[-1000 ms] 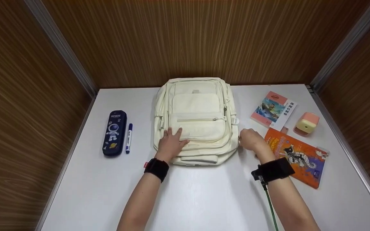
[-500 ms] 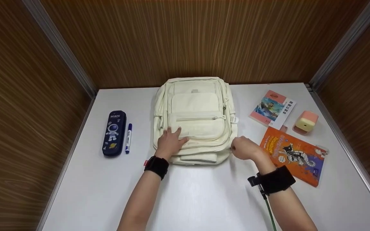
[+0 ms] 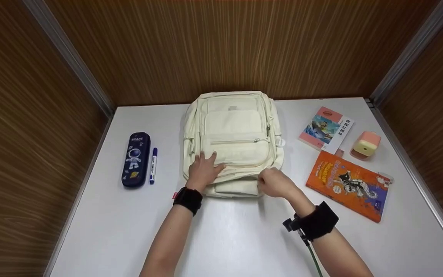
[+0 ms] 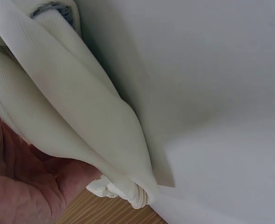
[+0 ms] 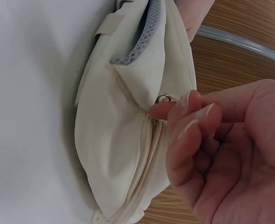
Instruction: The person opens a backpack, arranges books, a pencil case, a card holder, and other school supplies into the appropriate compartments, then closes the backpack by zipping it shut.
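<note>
A cream backpack (image 3: pixel 232 123) lies on the white table with its front pockets facing up. My left hand (image 3: pixel 203 170) rests on its lower left front, fingers spread. At the bag's lower right edge, my right hand (image 3: pixel 277 183) pinches a zipper pull with curled fingers. In the right wrist view, the pull's metal ring (image 5: pixel 163 98) shows at the fingertips, and the zipper track (image 5: pixel 144 161) runs away from it along the bag's side. A mesh-edged side pocket (image 5: pixel 137 51) gapes nearby. The left wrist view has part of the left palm (image 4: pixel 30 186) against the bag's fabric.
To the left lie a navy astronaut pencil case (image 3: pixel 136 159) and a blue-capped marker (image 3: pixel 153 166). On the right are a pink-and-white book (image 3: pixel 325 129), an orange book (image 3: pixel 348 184) and a pink-and-yellow desktop gadget (image 3: pixel 366 145). Wood-grain panels (image 3: pixel 221 46) enclose the table (image 3: pixel 229 238).
My right hand has moved left along the backpack's lower edge, from its right side round the bottom corner. The left hand has stayed in place on the front.
</note>
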`<state>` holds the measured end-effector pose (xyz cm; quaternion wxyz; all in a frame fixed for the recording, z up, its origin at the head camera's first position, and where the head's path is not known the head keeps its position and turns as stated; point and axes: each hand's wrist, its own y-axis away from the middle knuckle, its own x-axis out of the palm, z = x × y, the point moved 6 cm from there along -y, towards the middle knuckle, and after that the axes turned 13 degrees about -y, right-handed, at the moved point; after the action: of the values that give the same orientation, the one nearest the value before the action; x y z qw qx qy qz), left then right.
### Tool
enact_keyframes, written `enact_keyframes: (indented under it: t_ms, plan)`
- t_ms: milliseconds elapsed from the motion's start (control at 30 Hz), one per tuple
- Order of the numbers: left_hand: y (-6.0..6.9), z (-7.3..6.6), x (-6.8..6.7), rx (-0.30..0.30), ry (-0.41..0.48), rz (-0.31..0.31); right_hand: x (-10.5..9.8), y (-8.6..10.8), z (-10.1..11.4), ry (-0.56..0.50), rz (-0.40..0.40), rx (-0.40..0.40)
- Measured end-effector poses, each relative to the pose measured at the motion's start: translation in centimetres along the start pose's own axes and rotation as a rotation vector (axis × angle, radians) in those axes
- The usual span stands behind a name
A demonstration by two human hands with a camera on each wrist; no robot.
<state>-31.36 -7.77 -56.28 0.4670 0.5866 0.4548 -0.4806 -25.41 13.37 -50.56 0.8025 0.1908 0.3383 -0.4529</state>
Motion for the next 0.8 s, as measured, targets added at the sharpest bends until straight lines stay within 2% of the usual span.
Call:
enact_keyframes:
  t_ms: [167,333,433,500,600,700,767,800]
  plan:
    - [-0.1,-0.1,-0.2,-0.004,0.011,0.001,0.8,-0.8,1.2,-0.094,-0.06,-0.009]
    - [0.4,-0.2,-0.2,-0.004,0.067,0.022,1.7,-1.1,1.4,-0.139,-0.07,0.019]
    - [0.9,-0.5,-0.6,-0.014,0.054,-0.011,1.8,-0.9,1.0,-0.157,-0.072,0.052]
    - [1.3,-1.0,-1.2,0.001,0.022,-0.083,1.6,-0.7,0.7,-0.169,-0.065,0.076]
    - [2.4,-2.5,-2.5,0.085,-0.017,-0.264,1.3,-0.5,0.4,-0.215,-0.046,0.13]
    - [4.0,-4.7,-3.6,0.247,-0.028,-0.452,1.0,-0.3,0.0,-0.286,-0.041,0.207]
    - [5.1,-6.1,-3.9,0.365,-0.06,-0.526,0.8,-0.3,-0.2,-0.319,-0.054,0.246]
    - [5.5,-6.8,-3.9,0.417,-0.086,-0.542,0.7,-0.3,-0.2,-0.327,-0.064,0.255]
